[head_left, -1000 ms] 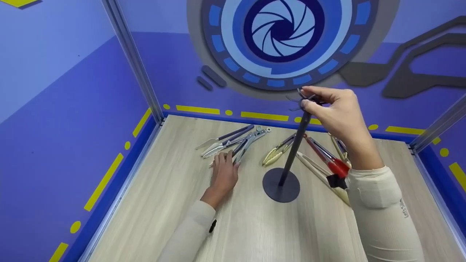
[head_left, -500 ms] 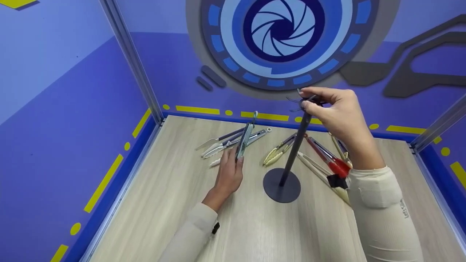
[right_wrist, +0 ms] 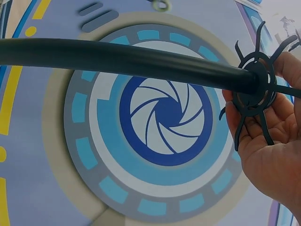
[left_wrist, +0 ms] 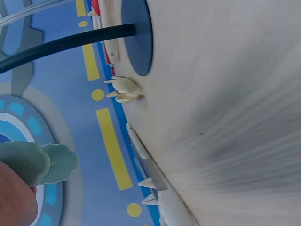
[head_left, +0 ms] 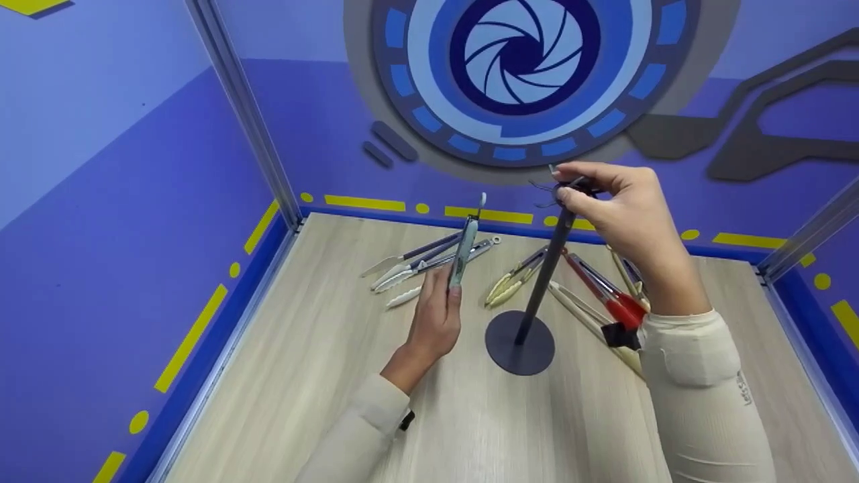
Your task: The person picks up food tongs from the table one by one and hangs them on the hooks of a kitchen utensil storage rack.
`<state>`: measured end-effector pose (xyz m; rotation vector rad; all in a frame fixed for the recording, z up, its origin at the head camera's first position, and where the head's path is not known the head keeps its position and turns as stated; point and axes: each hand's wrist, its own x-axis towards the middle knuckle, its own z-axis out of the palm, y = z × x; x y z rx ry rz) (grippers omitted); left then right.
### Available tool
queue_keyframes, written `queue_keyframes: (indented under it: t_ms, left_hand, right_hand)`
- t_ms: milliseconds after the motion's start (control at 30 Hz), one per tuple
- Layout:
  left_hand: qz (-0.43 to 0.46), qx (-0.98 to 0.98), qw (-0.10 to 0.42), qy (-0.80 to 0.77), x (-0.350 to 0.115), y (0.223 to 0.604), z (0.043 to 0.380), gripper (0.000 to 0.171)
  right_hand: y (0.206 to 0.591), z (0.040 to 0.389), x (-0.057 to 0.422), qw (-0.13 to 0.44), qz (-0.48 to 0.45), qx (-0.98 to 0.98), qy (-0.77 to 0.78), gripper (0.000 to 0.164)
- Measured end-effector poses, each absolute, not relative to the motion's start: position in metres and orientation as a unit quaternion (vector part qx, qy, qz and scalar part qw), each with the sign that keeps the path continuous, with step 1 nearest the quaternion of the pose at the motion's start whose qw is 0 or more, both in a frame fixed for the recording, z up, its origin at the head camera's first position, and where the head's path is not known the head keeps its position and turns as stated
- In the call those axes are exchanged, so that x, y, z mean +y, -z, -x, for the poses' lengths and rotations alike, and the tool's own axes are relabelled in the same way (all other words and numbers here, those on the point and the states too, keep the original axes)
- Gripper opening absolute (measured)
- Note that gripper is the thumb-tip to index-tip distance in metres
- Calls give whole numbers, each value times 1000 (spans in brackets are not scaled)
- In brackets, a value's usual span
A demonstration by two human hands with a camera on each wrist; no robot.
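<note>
My left hand (head_left: pixel 437 320) grips pale green tongs (head_left: pixel 464 249) by their lower end, with the hanging loop pointing up. In the left wrist view their scalloped green tips (left_wrist: pixel 59 163) stick out past a finger. A dark utensil stand (head_left: pixel 541 282) stands upright on its round base (head_left: pixel 520 359), right of the tongs. With thumb and fingers, my right hand (head_left: pixel 627 218) holds the stand's top. Several curved hooks (right_wrist: pixel 259 40) spread from the top ring in the right wrist view.
Left of the stand lie white-tipped tongs (head_left: pixel 402 272) and other dark-handled ones. Behind it are yellow-tipped tongs (head_left: pixel 507 285). Red tongs (head_left: pixel 621 305) and cream tongs (head_left: pixel 584 315) lie to its right, partly behind my right arm. Blue walls (head_left: pixel 322 134) enclose the table (head_left: pixel 282 376).
My left hand has lifted the green tongs off the pile, turned them more upright and moved right towards the stand. My right hand has stayed on the stand's top.
</note>
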<state>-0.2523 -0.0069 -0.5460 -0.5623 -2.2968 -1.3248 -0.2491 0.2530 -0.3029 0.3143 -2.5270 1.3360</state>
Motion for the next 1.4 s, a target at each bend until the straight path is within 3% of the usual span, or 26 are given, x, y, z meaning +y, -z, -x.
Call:
queue_keyframes:
  t_ms: [400,1400]
  left_hand:
    - [226,-816,226,482,6,521,252,47]
    - [268,-809,235,467,27,501,250,52]
  right_hand:
    - [302,249,254,125,-102,-873,-461,26]
    - [306,251,254,130,-113,-861,-479,26]
